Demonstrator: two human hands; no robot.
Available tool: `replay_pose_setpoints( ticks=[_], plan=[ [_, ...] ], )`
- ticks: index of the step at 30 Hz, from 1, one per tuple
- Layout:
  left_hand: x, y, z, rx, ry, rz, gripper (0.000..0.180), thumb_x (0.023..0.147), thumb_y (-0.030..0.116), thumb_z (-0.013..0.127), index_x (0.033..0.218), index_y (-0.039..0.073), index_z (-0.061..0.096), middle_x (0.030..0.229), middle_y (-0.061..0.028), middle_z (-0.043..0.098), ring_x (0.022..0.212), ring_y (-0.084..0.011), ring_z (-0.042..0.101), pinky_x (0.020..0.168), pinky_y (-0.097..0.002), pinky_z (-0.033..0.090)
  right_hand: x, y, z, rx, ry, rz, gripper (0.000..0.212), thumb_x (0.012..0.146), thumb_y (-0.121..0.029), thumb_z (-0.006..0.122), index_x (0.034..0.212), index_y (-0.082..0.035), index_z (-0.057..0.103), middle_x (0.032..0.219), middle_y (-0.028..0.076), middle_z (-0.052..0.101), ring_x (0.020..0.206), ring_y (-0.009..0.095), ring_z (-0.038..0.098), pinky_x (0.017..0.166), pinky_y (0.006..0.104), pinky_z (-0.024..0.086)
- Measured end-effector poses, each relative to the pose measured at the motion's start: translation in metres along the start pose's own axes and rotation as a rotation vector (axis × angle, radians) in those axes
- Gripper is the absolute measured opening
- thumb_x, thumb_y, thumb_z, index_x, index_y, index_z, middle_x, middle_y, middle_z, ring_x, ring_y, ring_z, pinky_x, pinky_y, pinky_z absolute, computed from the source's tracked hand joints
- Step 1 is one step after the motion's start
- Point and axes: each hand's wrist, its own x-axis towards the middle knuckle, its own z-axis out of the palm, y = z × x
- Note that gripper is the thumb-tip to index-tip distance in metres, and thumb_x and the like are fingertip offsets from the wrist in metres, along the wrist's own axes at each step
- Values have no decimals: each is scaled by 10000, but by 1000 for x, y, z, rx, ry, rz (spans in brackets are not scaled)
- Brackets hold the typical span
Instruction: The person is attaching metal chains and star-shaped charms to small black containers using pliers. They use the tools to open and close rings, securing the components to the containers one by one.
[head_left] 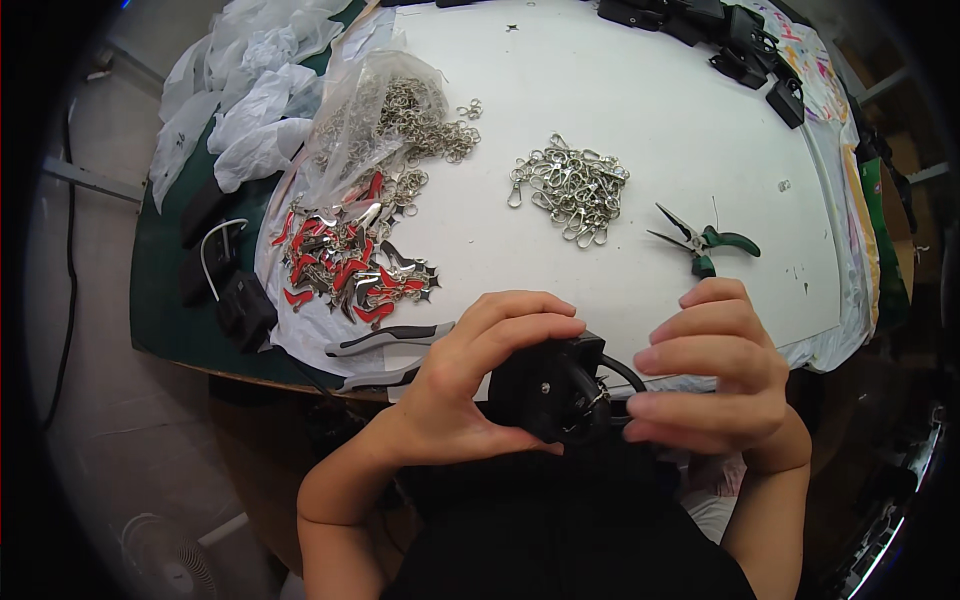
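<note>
My left hand [480,375] is wrapped round a black boxy device [535,385] at the table's near edge. A black cable [625,372] loops from its right side, and a small metal piece shows there. Just to the right of the device is my right hand [715,375], its fingers bent but apart, with nothing visible in them. Grey-handled pliers [385,341] lie beside my left hand, their head hidden behind it. Beyond my right hand rest needle-nose pliers [700,242] with green handles, jaws spread.
Metal swivel clasps [575,190] are heaped mid-table. At left lie red and black shoe-shaped charms [350,262] and a clear bag [375,120] spilling metal rings. Crumpled plastic bags [260,110] sit behind. Black devices [745,45] line the far right; another [245,305] stands at left.
</note>
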Motion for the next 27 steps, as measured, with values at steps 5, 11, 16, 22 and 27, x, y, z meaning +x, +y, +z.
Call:
replay_pose_setpoints(
  ticks=[5,11,16,22,27],
  plan=[
    [0,7,0,21,-27,15,826,594,225,932,1313,47,565,1286,-150,547,1204,-311,537,1011,-399,450,24,6,12,46,-95,-87,348,606,-90,808,946,-75,734,982,38,697,849,208,621,762,352,476],
    [-7,11,2,61,59,2,841,558,224,936,1295,48,571,1249,-139,565,1186,-317,539,984,-411,454,24,10,23,263,-122,106,344,608,-3,781,943,-63,728,961,55,679,841,237,617,748,340,487],
    [-6,8,7,277,232,197,768,562,178,924,1245,84,587,1237,-133,570,1168,-347,539,951,-434,459,30,3,22,298,-96,79,355,604,-8,804,947,-67,730,973,75,668,850,236,619,733,339,497],
    [-6,9,6,377,247,237,769,578,228,943,1212,120,521,1230,-146,556,1185,-389,542,964,-492,463,32,0,23,293,-79,58,361,603,-11,808,950,-72,730,973,72,659,846,238,615,731,339,494],
    [-8,9,7,311,301,227,711,577,143,909,1214,120,595,1237,-126,572,1164,-381,534,957,-456,457,32,1,23,281,-65,40,342,624,-5,803,952,-70,730,961,73,660,829,229,613,707,326,487]
  ],
)
